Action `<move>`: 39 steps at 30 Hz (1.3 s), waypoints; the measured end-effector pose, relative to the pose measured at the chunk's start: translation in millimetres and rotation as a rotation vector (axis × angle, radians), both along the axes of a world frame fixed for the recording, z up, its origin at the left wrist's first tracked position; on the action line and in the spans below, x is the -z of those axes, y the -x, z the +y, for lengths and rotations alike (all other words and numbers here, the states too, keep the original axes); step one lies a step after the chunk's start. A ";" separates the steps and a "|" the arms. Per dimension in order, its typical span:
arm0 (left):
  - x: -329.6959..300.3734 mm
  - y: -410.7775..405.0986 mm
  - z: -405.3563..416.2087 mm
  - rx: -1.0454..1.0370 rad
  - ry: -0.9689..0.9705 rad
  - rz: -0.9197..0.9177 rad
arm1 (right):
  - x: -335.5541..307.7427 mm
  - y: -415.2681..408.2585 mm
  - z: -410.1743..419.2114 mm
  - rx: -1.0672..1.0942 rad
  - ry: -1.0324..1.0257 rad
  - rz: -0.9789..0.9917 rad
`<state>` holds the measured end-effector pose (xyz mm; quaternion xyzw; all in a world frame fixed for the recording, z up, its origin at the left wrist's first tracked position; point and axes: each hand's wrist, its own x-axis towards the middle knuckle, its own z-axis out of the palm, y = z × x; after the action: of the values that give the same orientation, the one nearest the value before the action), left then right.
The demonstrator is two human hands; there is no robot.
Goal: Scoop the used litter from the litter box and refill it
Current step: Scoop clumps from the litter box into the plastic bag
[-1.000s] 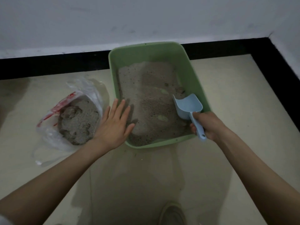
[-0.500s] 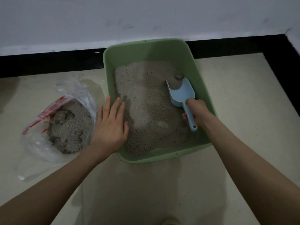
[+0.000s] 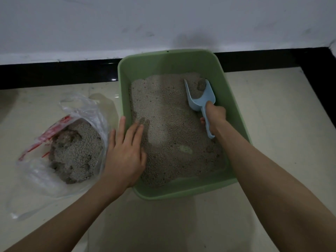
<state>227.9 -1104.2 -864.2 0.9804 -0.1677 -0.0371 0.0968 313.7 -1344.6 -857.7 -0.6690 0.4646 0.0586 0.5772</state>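
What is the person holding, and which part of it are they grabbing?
The right hand grips the blue scoop by its handle. The left hand holds nothing; it rests flat on the green litter box's left rim.

Green litter box (image 3: pixel 234 113) of grey litter (image 3: pixel 163 124), blue scoop (image 3: pixel 200 99) dug in far-right

Open floor right of litter box (image 3: pixel 234 99); plastic bag (image 3: pixel 85 113) crowding left.

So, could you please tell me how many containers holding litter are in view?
2. The green litter box stands against the wall, with the scoop inside; the plastic bag of litter lies on the floor to its left. Others may lie outside the frame.
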 end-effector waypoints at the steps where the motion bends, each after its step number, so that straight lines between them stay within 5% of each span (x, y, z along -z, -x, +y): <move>1: 0.4 -0.4 -0.1 -0.001 -0.001 -0.001 | 2.7 1.7 0.1 0.006 0.012 0.000; 23: 0.7 0.0 2.1 -0.014 0.015 0.020 | -5.9 62.3 -2.3 -0.208 0.269 -0.174; 39: 0.8 0.8 -1.5 -0.022 0.008 0.003 | -18.7 77.5 -11.8 -0.291 0.255 0.184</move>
<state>227.1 -1105.7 -864.9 0.9817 -0.1571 -0.0370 0.1014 236.2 -1356.5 -839.0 -0.7883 0.4176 0.1427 0.4287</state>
